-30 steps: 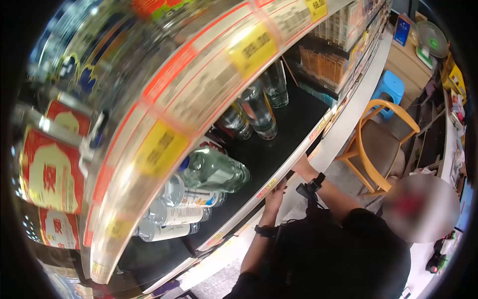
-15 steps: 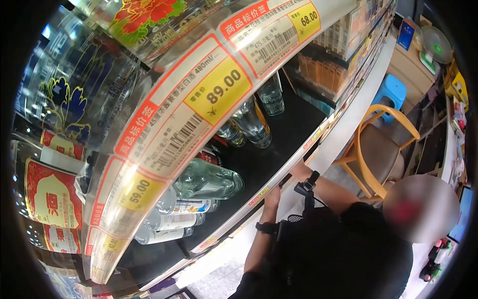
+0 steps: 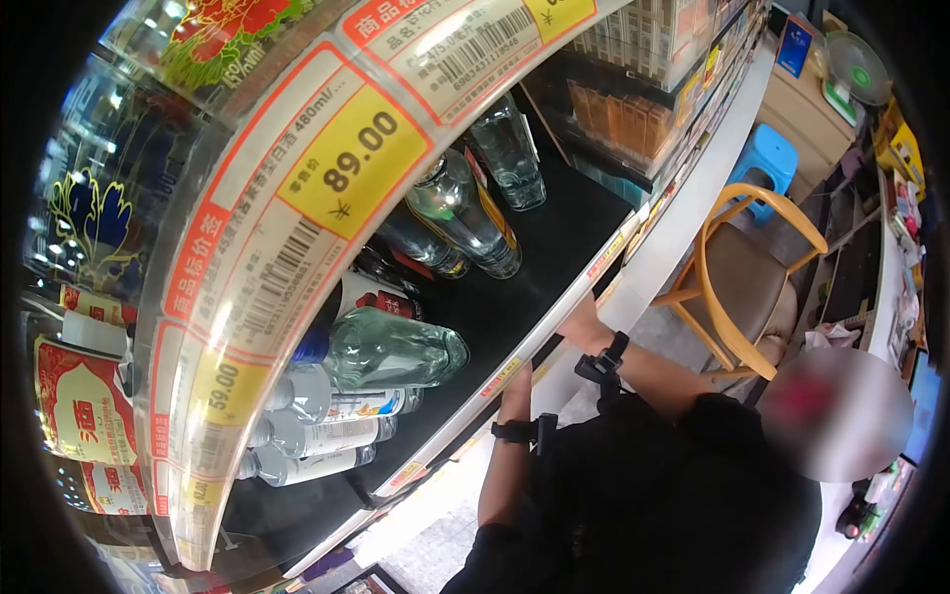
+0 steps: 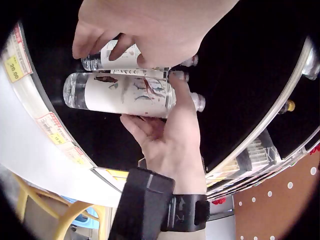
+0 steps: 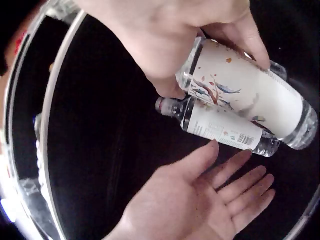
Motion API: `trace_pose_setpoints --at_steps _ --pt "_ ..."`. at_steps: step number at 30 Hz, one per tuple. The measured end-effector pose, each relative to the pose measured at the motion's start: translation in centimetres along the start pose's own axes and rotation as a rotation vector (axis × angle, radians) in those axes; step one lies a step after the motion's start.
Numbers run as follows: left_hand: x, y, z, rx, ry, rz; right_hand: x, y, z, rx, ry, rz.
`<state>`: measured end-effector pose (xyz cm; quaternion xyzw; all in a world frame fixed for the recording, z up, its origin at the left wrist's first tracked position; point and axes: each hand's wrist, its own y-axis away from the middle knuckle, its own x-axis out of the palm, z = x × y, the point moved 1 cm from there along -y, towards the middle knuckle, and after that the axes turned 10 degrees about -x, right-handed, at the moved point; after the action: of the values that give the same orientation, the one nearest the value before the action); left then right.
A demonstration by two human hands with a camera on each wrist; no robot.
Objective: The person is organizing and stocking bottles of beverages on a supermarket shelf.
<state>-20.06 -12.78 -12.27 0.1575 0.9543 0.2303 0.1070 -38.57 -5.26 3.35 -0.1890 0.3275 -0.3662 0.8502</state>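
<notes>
In the left wrist view my right hand (image 4: 172, 130) grips a clear bottle (image 4: 125, 95) with a white, fish-printed label, thumb near the neck and fingers along its side. The same bottle (image 5: 240, 82) lies tilted under my right hand (image 5: 165, 40) in the right wrist view. My left hand (image 5: 200, 205) is spread palm up beside a smaller clear bottle (image 5: 225, 127) with a barcode label. In the left wrist view my left hand (image 4: 145, 25) extends over that row of lying bottles. From the head, the left hand (image 3: 517, 394) and right hand (image 3: 584, 322) reach below the shelf edge, fingers hidden.
Above, a shelf (image 3: 475, 386) carries clear bottles, with a green-tinted bottle (image 3: 396, 348) lying among them. A curved price strip (image 3: 297, 188) crosses close in front. At right stand a wooden chair (image 3: 742, 257) and blue stool (image 3: 770, 163). A person's blurred head (image 3: 836, 416) shows nearby.
In the head view, the shelf and price strip have shifted left. The left hand's fingers, visible above the shelf edge a second ago, are now hidden beneath it.
</notes>
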Motion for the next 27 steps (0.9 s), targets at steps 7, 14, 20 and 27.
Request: trace_pose_setpoints --at_steps 7,14,20,27 --pt "-2.1 8.2 -5.2 -0.007 -0.179 0.149 -4.4 2.0 0.5 0.510 -0.363 -0.088" --pt "-3.5 8.9 -4.4 -0.171 0.220 0.252 -3.9 5.7 5.3 0.556 -0.629 -0.129" --pt "-10.2 14.3 -5.3 -0.173 0.251 0.163 -1.9 11.1 12.5 0.665 -0.750 -0.177" --pt "-17.4 18.3 -1.8 -0.255 0.159 0.245 0.2 20.0 18.6 0.399 -0.618 -0.032"
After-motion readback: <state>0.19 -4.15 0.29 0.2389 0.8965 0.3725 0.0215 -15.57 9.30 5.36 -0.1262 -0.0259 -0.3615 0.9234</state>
